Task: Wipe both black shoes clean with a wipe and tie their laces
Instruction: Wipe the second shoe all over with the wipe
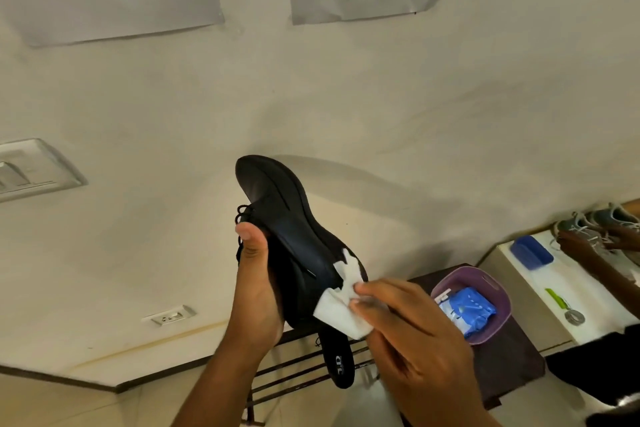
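Observation:
A black shoe (pixel 280 218) is held up in front of the wall, sole turned toward me and toe pointing up. My left hand (pixel 254 288) grips it from the left side, thumb up near the black laces (pixel 242 213). My right hand (pixel 408 333) pinches a crumpled white wipe (pixel 341 302) and presses it against the heel end of the sole. Below, the second black shoe (pixel 337 362) lies on a slatted rack, its insole with white lettering showing.
A purple tub (pixel 498 319) holding a blue wipe pack (pixel 467 308) sits on a dark stand at the right. A white box (pixel 540 288) carries a blue case and a green tool. Another person's hand (pixel 588 246) touches grey sneakers. Wall sockets are on the left.

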